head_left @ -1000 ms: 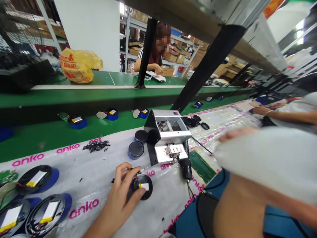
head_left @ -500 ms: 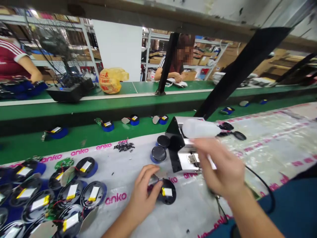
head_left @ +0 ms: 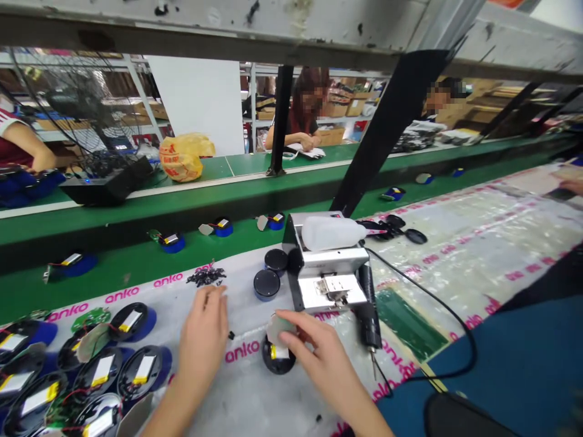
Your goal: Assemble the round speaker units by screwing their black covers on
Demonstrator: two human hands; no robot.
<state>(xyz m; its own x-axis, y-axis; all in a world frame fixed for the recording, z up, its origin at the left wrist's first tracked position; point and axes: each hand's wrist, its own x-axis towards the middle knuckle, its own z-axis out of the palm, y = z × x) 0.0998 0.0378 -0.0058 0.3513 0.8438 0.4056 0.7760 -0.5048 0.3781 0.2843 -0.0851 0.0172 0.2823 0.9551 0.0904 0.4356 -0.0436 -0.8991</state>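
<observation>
My right hand (head_left: 314, 343) pinches a pale grey round plate (head_left: 275, 328) between thumb and fingers. It holds the plate over a round black housing (head_left: 279, 362), where a white battery (head_left: 279, 351) with yellow tape partly shows. My left hand (head_left: 203, 328) is beside a heap of small black pieces (head_left: 206, 277), its fingers drawn together; whatever they may hold is too small to make out. One loose black piece (head_left: 231, 335) lies just right of that hand. Two round black-topped parts (head_left: 266, 283) stand beyond the housing.
A black-and-white box machine (head_left: 330, 288) carries a translucent bottle (head_left: 333, 233). Beside it sits a black electric screwdriver (head_left: 370, 318) with a cable. Several open blue-black housings (head_left: 144, 369) crowd the left; others lie along the green belt (head_left: 132, 249). Co-workers (head_left: 307, 115) sit opposite.
My left hand has left the housing and moved up to the black pieces. My right hand has come from the box machine to the housing and now grips the plate. The view has shifted rightward.
</observation>
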